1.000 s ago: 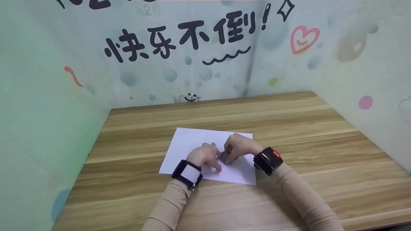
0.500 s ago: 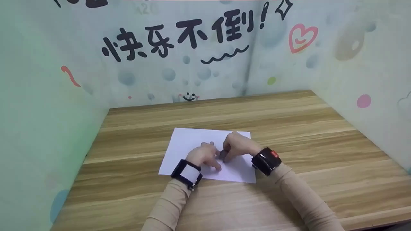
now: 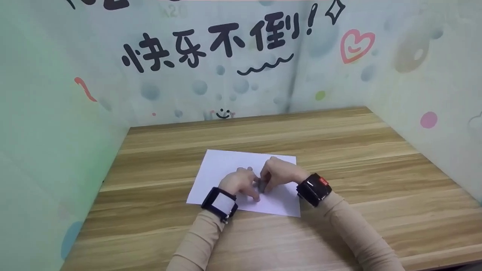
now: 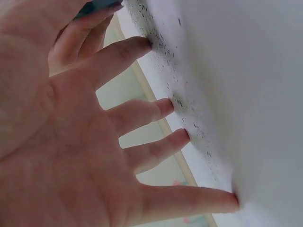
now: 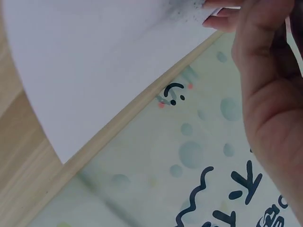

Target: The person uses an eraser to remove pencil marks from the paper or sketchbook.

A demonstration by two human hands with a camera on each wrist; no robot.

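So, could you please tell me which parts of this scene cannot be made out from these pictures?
- Head view: the small dark object between the left hand and right hand is too small and mostly covered by fingers to identify.
- Left wrist view: only a dark sliver shows at the top edge; the dark specks on the paper are too fine to identify.
- Right wrist view: the right hand's fingertips are cut off by the top edge, so its grip is hidden.
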